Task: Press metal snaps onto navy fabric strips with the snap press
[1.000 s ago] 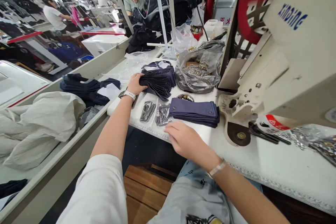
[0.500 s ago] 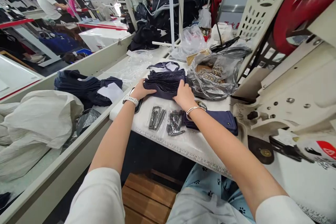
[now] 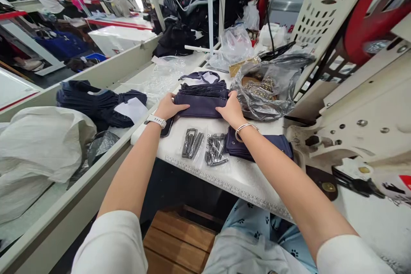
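Observation:
A stack of navy fabric pieces point(image 3: 203, 106) stands on the white table in front of me, its front face smooth and turned towards me, with layered edges showing behind. My left hand point(image 3: 168, 107) grips the stack's left end, thumb across the front. At the other end, my right hand point(image 3: 231, 110) clasps it the same way, fingers behind and thumb in front. Just below lie two clear bags of dark spring-like parts, a left bag point(image 3: 192, 144) and a right bag point(image 3: 215, 149). Folded navy pieces with snaps point(image 3: 272, 145) lie partly under my right forearm.
A grey plastic bag of small metal parts point(image 3: 265, 87) sits behind my right hand. A phone point(image 3: 167, 127) lies by my left wrist. More navy fabric point(image 3: 96, 105) and a white sack point(image 3: 45, 145) fill the left trough. A machine frame point(image 3: 359, 115) borders the right.
The stack's front piece now faces me flatter and taller, where more of the layered edges showed before. My right hand has shifted slightly right. The whole view has moved a little.

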`<action>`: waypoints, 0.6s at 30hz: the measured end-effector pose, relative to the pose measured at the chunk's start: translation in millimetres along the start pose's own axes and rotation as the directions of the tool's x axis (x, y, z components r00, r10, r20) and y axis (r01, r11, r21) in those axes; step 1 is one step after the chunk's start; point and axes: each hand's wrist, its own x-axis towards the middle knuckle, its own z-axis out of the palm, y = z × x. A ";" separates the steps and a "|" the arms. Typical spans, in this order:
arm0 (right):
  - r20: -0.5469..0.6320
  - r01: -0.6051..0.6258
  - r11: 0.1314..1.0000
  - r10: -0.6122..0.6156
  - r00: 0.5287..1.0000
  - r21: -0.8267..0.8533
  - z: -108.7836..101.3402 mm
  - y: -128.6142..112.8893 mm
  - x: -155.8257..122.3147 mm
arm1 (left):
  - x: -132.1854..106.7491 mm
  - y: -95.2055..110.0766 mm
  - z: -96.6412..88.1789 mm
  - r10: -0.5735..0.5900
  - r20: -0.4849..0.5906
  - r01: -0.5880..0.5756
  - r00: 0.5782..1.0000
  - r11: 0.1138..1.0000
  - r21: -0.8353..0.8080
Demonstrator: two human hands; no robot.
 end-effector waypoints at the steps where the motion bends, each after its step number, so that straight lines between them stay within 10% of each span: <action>1: -0.012 -0.009 1.000 0.009 1.000 -0.007 1.0 0.4 0.6 | -1.6 2.1 -0.8 -0.008 -0.004 0.008 1.000 1.000 0.027; 8: 0.080 0.013 0.995 -0.004 0.997 -0.103 -0.7 3.6 4.6 | -7.8 7.2 -1.7 -0.083 0.146 0.077 0.986 0.996 0.051; 18: 0.069 -0.002 0.996 0.008 0.998 -0.092 -6.1 5.6 2.1 | -23.2 8.4 7.0 -0.015 -0.031 0.018 0.999 0.997 0.076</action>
